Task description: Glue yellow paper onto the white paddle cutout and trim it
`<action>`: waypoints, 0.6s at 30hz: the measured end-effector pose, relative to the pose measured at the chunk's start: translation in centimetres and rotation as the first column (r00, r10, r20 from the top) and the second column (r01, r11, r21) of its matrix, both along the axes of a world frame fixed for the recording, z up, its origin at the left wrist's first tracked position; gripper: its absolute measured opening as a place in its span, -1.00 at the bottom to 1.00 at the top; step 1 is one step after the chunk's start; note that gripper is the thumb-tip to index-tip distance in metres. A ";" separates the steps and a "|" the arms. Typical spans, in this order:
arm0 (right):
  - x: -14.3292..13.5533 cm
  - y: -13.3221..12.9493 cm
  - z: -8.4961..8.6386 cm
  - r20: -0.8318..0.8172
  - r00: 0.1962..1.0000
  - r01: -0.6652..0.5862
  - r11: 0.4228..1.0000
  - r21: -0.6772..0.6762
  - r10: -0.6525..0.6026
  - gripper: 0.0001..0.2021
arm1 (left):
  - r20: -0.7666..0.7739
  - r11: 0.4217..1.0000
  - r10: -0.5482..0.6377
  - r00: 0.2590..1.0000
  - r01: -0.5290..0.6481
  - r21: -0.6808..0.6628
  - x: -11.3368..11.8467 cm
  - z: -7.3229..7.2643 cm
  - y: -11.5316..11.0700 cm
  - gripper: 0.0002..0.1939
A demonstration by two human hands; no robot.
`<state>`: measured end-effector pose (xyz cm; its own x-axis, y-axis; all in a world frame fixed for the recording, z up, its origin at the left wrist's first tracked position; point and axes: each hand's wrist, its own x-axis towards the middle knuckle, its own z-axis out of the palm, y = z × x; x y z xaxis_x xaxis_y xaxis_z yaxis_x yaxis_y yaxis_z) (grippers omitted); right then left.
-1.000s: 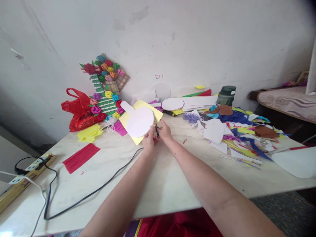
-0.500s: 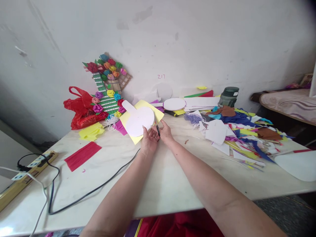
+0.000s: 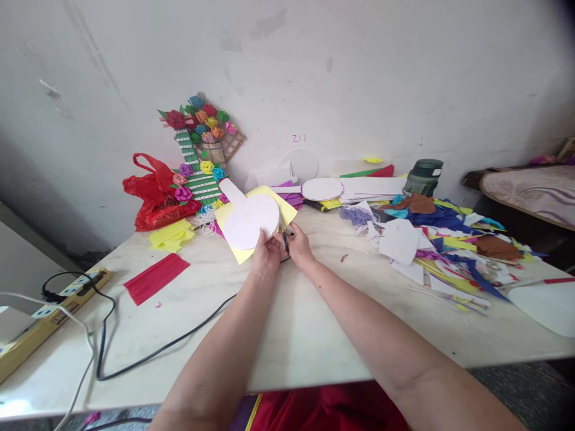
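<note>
Both forearms extend forward from the near edge of the table (image 3: 309,335) and converge, so that the two hands meet side by side over the tabletop, the wrists slightly apart.

Left hand (image 3: 267,256): the palm is turned partly upward and inward. The thumb points away from the body and presses on the lower edge of the white paper shape (image 3: 251,221); the fingers curl toward the right hand, closing the grip on the paper. How far they reach beneath it cannot be seen from here.

Right hand (image 3: 299,244): the back of the hand faces up and outward, with the wrist angled inward. The fingers are bent closed around the dark handles of the scissors (image 3: 286,242), at the right edge of the paper. The opening of the blades cannot be told.

The white paper shape, a round body with a straight tab, lies over the yellow sheet (image 3: 287,208), whose corners project beyond it. Both are tilted, the tab pointing up and to the left, in front of the flower-trimmed craft piece (image 3: 204,188).

To the right of the right hand, well apart from it, lies a heap of paper scraps (image 3: 449,230). The red strip (image 3: 156,278) lies flat to the left of the left hand.
</note>
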<state>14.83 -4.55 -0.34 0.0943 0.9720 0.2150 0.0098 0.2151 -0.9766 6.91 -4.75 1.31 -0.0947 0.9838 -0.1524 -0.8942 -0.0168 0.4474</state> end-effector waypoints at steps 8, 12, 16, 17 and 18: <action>-0.2 0.3 -0.6 0.078 0.995 0.061 0.997 0.053 -0.065 -0.44 | -0.011 0.999 -0.044 0.999 0.044 -0.028 -0.2 0.3 -0.3 -0.85; -0.2 0.4 -0.8 0.099 0.992 0.070 0.996 0.061 -0.076 -0.44 | 0.001 0.998 -0.066 0.998 0.066 -0.015 -0.4 0.2 -0.3 -0.83; -0.1 0.5 -0.8 0.114 0.991 0.066 0.996 0.068 -0.073 -0.46 | 0.008 0.997 -0.080 0.997 0.080 -0.001 -0.4 0.1 -0.4 -0.83; -0.1 0.4 -0.8 0.112 0.991 0.063 0.996 0.069 -0.070 -0.48 | 0.010 0.997 -0.083 0.997 0.083 0.005 -0.4 0.1 -0.4 -0.82; -0.1 0.4 -0.8 0.108 0.992 0.059 0.996 0.069 -0.066 -0.50 | 0.012 0.996 -0.089 0.996 0.089 0.010 -0.4 0.0 -0.4 -0.82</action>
